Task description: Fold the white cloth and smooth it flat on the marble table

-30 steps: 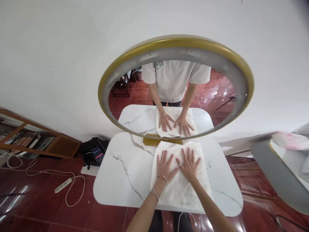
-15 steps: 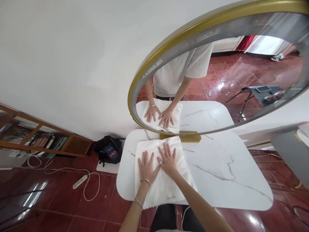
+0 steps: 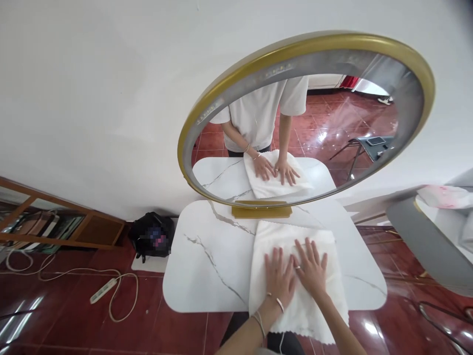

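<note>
A white cloth [image 3: 291, 236] lies spread on the right half of a white marble table [image 3: 207, 266], its near edge hanging over the table's front. My left hand [image 3: 279, 276] lies flat on the cloth with fingers stretched out. My right hand [image 3: 312, 268] rests flat beside it, fingers spread, a ring on one finger. Both palms press on the cloth and the two hands touch side by side. Bracelets circle my left wrist.
A round gold-framed mirror [image 3: 424, 98] stands on a gold base [image 3: 261, 212] at the table's back edge against the white wall. A black bag [image 3: 151, 235] and a power strip [image 3: 105, 290] with cable lie on the red tiled floor at left. A wooden shelf [image 3: 55, 224] runs along the left wall.
Both hands and the cloth have slid from the table's left side to its right side. The cloth hangs farther over the front edge. The camera view has swung.
</note>
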Tool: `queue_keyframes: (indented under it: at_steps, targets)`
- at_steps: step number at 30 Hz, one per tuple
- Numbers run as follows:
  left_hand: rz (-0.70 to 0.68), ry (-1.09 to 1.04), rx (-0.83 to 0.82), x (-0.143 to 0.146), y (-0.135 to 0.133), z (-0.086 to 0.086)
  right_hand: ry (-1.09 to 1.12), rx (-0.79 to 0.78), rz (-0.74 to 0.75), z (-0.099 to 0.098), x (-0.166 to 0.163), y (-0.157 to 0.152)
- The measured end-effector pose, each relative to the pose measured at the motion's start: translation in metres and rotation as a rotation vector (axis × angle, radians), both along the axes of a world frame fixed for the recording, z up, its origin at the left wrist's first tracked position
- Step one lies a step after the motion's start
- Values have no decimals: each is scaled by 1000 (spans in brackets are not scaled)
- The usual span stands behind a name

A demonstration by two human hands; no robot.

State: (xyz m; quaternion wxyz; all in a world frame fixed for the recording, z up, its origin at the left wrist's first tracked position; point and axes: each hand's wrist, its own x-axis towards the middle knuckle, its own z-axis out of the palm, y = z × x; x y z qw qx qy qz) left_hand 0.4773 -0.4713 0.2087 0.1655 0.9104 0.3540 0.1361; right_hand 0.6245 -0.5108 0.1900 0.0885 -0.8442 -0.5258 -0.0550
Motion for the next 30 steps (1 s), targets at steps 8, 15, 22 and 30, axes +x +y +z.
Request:
queue_keyframes:
  at_steps: [8,15,22,30]
  targets:
    - [-8,-12,-20,-3,0,6,19,12,-71,0,-7,16]
    - [164,35,-14,-50,55,6,72,28,12,9,-66,94]
    - [537,48,-12,-117,84,0,106,175,238,1,-148,146]
    - [622,90,0,-142,140,6,135,310,346,-5,-176,209]
